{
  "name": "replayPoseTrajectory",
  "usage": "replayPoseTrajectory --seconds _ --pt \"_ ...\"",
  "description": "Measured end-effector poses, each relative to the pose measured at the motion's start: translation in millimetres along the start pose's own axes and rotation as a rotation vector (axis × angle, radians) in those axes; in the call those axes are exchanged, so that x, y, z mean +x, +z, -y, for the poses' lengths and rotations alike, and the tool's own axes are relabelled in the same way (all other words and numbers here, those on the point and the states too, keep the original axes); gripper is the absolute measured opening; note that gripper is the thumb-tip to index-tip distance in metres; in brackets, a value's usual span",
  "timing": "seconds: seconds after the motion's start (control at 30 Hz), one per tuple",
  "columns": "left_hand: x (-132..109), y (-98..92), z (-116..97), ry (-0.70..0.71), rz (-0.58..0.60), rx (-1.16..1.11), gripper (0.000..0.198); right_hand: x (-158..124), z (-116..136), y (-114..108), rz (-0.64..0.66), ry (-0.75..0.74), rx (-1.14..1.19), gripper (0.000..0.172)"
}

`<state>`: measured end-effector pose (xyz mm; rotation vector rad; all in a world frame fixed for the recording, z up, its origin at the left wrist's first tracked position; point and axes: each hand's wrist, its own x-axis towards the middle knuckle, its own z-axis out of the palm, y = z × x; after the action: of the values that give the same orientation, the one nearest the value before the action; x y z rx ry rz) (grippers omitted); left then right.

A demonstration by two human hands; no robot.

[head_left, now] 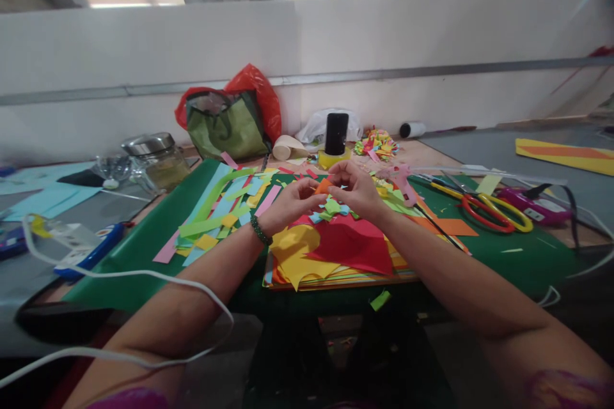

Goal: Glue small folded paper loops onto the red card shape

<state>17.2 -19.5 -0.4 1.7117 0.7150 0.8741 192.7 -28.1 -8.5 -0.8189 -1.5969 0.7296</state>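
The orange slip is between the two hands, above the scraps. Both grips are pinched on it: the left hand takes it from 9 o'clock, the right hand from 3 o'clock, its index finger arching over toward 12. Neither hand is nearer, since fingertips of both meet at the slip. Its long axis cannot be told, as the fingers cover much of it. From the slip, the red sheet lies at 5 o'clock and the yellow sheet at 7, cut strips at 8, the glue gun at 3, and the phone near 12.
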Motion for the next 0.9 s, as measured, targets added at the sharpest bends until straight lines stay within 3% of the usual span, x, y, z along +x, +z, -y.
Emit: replayPoseTrajectory --seconds 0.13,0.6,0.7,0.8,0.9 --pt "2 -1.5 4 0.11 -0.114 0.01 0.044 0 3 0 -0.044 -0.001 0.002 0.029" --pt "-1 -2.2 -1 -0.002 -0.017 -0.049 0.043 0 1 2 -0.057 0.008 -0.014 0.031" --pt "-2 -6.0 -2 -0.031 -0.007 -0.088 0.044 2 9 -2 -0.001 0.021 -0.116 0.029" --pt "-3 -11.1 -4 -0.033 0.051 -0.073 0.042 -1 30 -19 0.121 0.055 -0.38 0.028" --pt "-3 -13.2 -7 0.139 0.085 0.071 0.031 -15 57 -52 0.327 0.13 -0.688 0.033"
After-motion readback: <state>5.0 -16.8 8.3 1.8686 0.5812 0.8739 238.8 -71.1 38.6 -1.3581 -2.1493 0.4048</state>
